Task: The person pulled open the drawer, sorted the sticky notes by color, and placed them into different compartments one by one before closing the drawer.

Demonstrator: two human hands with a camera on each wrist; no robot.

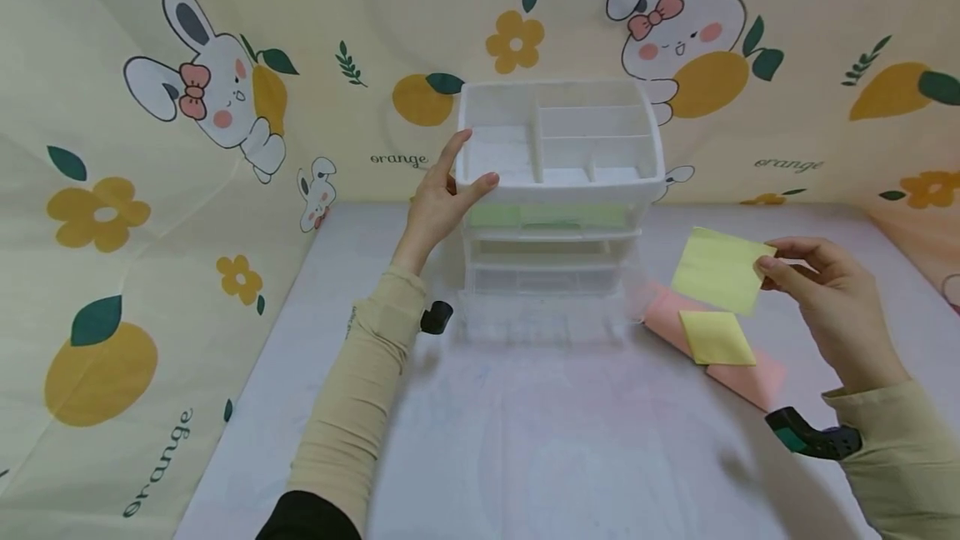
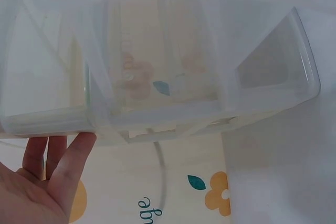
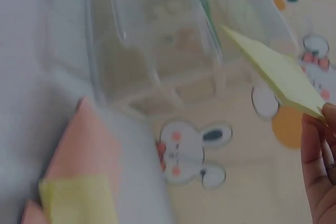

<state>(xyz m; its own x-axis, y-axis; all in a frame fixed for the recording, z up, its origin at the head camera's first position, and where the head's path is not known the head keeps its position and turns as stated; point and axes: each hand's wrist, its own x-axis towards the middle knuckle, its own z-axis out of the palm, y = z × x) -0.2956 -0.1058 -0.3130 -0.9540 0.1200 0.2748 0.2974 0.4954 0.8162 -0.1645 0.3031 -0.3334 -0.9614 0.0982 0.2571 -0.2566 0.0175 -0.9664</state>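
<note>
A white desktop drawer organizer (image 1: 558, 188) with a divided top tray and clear drawers stands at the back of the table. My left hand (image 1: 442, 205) rests against its upper left corner, thumb at the front rim and fingers along the side. In the left wrist view, the fingertips (image 2: 80, 142) press against the edge of the clear body. To the right of the organizer, my right hand (image 1: 832, 298) pinches a yellow sticky-note sheet or thin pad (image 1: 723, 269) by its right edge, raised over the table. Something light green (image 1: 551, 215) shows inside the upper drawer.
On the table right of the organizer lie pink paper pieces (image 1: 750, 379) with a smaller yellow sticky-note pad (image 1: 717, 338) on top. The clear bottom drawer (image 1: 547, 319) juts forward. A patterned cloth (image 1: 427, 15) with rabbits and oranges hangs close behind the organizer.
</note>
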